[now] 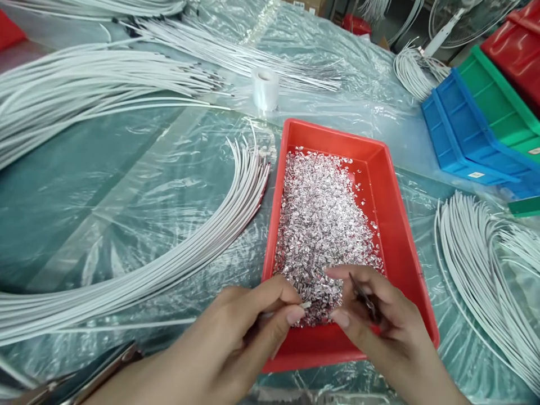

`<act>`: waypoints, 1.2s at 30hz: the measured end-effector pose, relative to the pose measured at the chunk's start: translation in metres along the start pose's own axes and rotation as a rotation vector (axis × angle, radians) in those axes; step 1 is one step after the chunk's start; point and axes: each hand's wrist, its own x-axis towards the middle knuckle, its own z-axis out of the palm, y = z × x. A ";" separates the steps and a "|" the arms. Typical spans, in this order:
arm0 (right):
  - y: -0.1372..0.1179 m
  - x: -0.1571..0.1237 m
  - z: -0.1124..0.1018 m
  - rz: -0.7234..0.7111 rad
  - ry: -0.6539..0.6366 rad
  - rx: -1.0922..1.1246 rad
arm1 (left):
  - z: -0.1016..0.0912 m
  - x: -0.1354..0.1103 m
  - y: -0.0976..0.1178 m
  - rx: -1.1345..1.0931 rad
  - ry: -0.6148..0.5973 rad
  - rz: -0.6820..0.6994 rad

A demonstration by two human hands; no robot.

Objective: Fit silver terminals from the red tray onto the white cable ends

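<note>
My left hand (244, 332) pinches the end of a thin white cable (304, 305) between thumb and forefinger, over the near edge of a red tray (396, 236). My right hand (375, 320) is closed around a slim dark metal tool (363, 298), its tip close to the cable end. The tray holds a heap of small shiny foil scraps (320, 214). Both hands hover just above the scraps at the tray's near end.
A curved bundle of white cables (202, 247) lies left of the tray, more bundles at the far left (84, 90) and right (481, 264). A tape roll (265, 88) stands behind the tray. Blue (459, 140), green (498, 101) and red bins (518, 45) sit far right. Clear plastic sheeting covers the table.
</note>
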 end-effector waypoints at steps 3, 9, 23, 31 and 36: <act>-0.003 0.002 -0.003 -0.080 -0.107 -0.058 | 0.003 0.000 -0.001 0.005 0.011 0.050; 0.001 0.002 0.000 -0.142 -0.167 -0.108 | 0.006 0.001 -0.003 0.024 0.081 0.111; 0.005 -0.004 -0.008 -0.297 -0.296 -0.422 | 0.009 0.001 -0.009 0.091 0.086 0.206; 0.003 0.007 -0.004 -0.158 -0.430 -0.252 | 0.012 -0.006 -0.016 0.207 0.073 0.247; 0.004 0.008 -0.005 -0.146 -0.432 -0.247 | 0.012 -0.007 -0.014 0.216 0.076 0.256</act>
